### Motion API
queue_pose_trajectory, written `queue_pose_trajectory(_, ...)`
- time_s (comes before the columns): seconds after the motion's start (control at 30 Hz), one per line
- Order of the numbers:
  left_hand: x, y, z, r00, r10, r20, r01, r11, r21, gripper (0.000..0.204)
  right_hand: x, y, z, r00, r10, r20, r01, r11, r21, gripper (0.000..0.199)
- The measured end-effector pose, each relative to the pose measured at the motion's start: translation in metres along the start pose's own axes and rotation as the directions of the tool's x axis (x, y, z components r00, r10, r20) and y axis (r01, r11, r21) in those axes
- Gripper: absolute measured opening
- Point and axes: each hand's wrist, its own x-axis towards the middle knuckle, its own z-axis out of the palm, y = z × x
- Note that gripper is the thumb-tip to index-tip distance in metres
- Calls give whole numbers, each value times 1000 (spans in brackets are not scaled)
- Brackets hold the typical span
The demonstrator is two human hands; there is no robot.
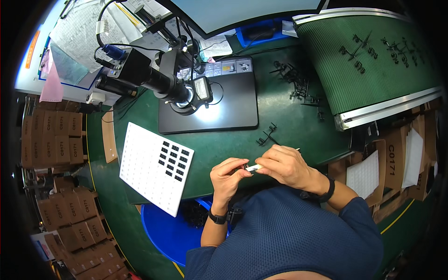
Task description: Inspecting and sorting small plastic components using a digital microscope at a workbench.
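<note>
In front of my chest, both hands are close together over the table's near edge. My left hand [227,179] pinches a small black plastic part [245,166] between thumb and fingertips. Fingers wrapped round it, my right hand [285,165] holds a slim white tool [253,168] against that part; its blade or tip is too small to make out. Just beyond my hands lies a black plastic sprue [267,136] on the green table. To the left, a white tray [140,168] lies at an angle, with rows of black parts [173,161] filling its right portion.
A microscope [163,84] stands on a black base [233,112] below a monitor [247,11]. More sprues [298,84] lie right of it, beside a green ribbed conveyor [354,88] carrying others. A blue bin [158,233] with black scraps sits below the table. Cartons [51,135] are stacked left.
</note>
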Motion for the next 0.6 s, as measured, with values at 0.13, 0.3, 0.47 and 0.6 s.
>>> queue_pose_trajectory(0.13, 1, 1, 1, 999, 38, 13, -39, 998, 54, 29, -1, 0, 0, 1000, -8, 12, 8, 1000, -7, 21)
queue_pose_trajectory(0.3, 4, 5, -1, 994, 100, 42, -105, 988, 113, 29, -1, 0, -2, 1000, -16, 18, 16, 1000, -4, 22)
queue_pose_trajectory(0.47, 5, 8, 2, 992, 120, 32, -124, 982, 140, 26, -1, 1, 0, 1000, -28, 6, 28, 999, -22, 22)
queue_pose_trajectory(0.6, 4, 6, 1, 988, 143, 51, -148, 981, 128, 21, -1, 0, 2, 999, -40, -25, 39, 998, -58, 21)
